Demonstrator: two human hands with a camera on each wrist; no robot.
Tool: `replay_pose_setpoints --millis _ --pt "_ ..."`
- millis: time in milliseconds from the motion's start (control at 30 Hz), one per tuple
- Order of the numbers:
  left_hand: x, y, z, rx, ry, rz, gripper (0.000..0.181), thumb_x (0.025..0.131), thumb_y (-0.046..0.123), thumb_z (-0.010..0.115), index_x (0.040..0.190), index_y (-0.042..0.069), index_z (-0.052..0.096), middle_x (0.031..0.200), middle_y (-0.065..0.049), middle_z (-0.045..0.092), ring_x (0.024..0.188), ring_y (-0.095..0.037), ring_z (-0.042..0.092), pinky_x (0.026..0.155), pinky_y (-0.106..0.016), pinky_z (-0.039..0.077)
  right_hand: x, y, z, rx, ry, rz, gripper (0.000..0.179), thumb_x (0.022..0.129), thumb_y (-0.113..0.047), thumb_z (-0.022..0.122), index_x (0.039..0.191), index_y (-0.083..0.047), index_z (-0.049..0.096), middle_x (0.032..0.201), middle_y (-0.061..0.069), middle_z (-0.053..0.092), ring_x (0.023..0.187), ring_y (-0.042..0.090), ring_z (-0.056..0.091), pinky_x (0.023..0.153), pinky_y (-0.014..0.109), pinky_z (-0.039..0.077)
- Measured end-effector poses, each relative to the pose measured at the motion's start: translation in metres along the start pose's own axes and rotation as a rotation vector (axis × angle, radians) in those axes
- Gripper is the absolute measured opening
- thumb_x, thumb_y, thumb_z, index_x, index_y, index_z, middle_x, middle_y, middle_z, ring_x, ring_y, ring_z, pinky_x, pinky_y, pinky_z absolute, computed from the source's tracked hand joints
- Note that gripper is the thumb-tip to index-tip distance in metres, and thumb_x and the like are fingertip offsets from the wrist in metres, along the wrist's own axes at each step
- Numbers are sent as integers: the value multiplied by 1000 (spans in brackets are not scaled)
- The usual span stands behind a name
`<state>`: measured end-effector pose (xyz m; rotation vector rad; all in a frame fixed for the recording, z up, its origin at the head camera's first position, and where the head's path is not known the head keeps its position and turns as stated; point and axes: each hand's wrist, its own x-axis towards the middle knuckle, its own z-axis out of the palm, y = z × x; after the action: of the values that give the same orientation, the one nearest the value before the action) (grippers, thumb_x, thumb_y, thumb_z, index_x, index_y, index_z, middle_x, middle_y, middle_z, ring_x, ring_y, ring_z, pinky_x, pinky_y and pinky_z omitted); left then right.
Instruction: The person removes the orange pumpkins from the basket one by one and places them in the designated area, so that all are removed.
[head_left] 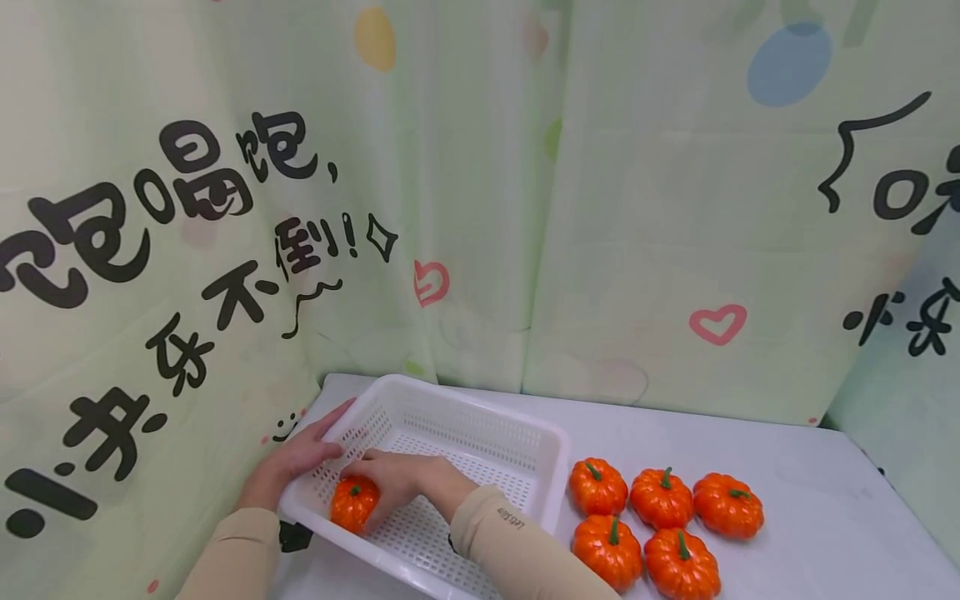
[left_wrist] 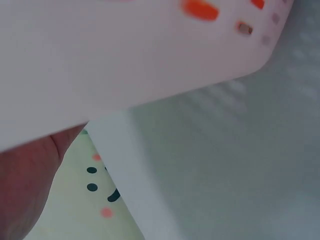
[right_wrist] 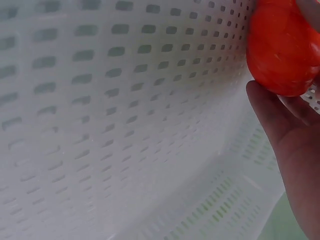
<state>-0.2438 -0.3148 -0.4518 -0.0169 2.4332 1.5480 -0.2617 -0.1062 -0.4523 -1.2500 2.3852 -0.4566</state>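
In the head view a white perforated plastic basket (head_left: 480,417) stands on the table, tilted a little in outline. My right hand (head_left: 401,483) reaches down into it and grips a small orange pumpkin (head_left: 354,502) with a green stem, near the basket's left corner. In the right wrist view the fingers curl round the glossy pumpkin (right_wrist: 282,50), beside the holed basket wall (right_wrist: 100,125). On the basket's left side my left hand (head_left: 292,462) holds the rim, thumb over the edge. The left wrist view shows part of that hand (left_wrist: 30,175) against the basket's outer wall (left_wrist: 125,60).
Several more orange pumpkins sit in two rows right of the basket, among them a back one (head_left: 597,486) and a front one (head_left: 682,564). Behind the white table (head_left: 817,483) hangs a pale green printed curtain (head_left: 480,208), which also closes off the left side.
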Motion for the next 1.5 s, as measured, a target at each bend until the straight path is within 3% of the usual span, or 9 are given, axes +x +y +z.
replay_pose_setpoints --millis 267,533,700,1000,1500 --pt "-1 2 -1 -18 -14 5 82 91 8 59 162 32 25 156 -24 35 116 -39 56 80 -51 58 -9 0 -14 4 27 -17 69 82 -33 83 143 -26 53 128 -6 50 110 8 52 95 27 48" --pt "2 0 -2 51 -26 51 81 92 5 57 162 25 23 153 -27 36 103 -34 59 79 -47 59 -24 2 -36 -22 51 -9 69 81 -30 84 142 -23 53 123 -5 50 108 8 52 93 24 47" --pt "1 2 0 68 -15 38 80 93 5 56 163 24 22 151 -29 36 94 -30 61 76 -46 59 -43 5 -55 -19 75 2 67 81 -26 83 141 -21 53 124 -4 49 107 8 51 89 22 48" --pt "1 3 -1 24 -29 29 79 94 2 53 163 23 21 150 -28 37 93 -29 60 75 -40 57 -80 19 -89 2 133 22 64 82 -27 81 139 -19 53 120 -5 48 104 8 52 84 21 48" --pt "-2 4 0 -32 -29 15 80 93 0 51 163 24 21 140 -26 45 86 -30 62 71 -40 56 -156 41 -122 78 207 27 66 82 -19 79 141 -13 50 127 1 46 114 19 52 90 30 51"
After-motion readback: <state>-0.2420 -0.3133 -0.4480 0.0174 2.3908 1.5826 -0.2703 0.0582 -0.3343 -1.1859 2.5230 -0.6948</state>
